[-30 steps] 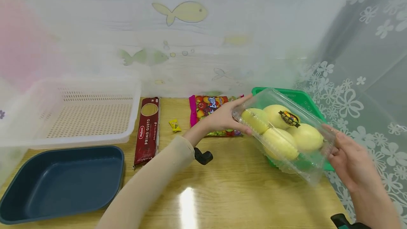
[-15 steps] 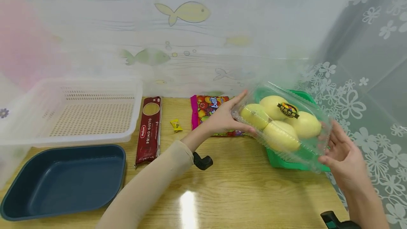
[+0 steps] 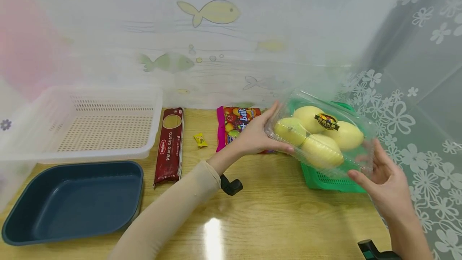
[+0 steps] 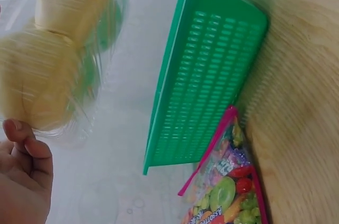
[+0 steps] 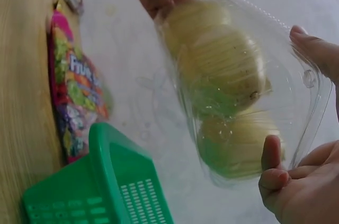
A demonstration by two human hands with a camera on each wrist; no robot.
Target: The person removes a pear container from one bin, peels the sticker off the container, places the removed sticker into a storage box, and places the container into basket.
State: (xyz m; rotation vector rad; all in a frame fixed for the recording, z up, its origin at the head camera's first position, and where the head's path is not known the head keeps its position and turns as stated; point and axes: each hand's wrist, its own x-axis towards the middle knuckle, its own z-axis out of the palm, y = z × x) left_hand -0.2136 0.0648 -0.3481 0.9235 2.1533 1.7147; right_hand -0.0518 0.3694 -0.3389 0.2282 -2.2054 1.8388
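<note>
Both hands hold a clear plastic clamshell box [image 3: 355,157] up over the green basket [image 3: 317,179]. Inside lie several pale yellow, rounded fruits [image 3: 323,151], and a black label [image 3: 326,122] is stuck on the lid. My left hand [image 3: 257,135] grips the box's left end, thumb along the near side. At the opposite end my right hand [image 3: 388,181] grips it, thumb on the near corner and fingers behind. In the right wrist view the box [image 5: 291,91] hangs tilted between the two hands, apart from the basket [image 5: 106,181].
A colourful candy bag [image 3: 231,125] lies behind my left hand. Left of it are a small yellow wrapped sweet [image 3: 200,140] and a red spaghetti pack [image 3: 169,147]. A white basket [image 3: 151,131] and a dark blue tray [image 3: 72,236] stand at the left. A patterned curtain [image 3: 288,19] hangs behind.
The fruit box has risen slightly, its right end lifting and shifting left. My right hand has moved left with it, its thumb coming onto the near side. The left hand barely moved.
</note>
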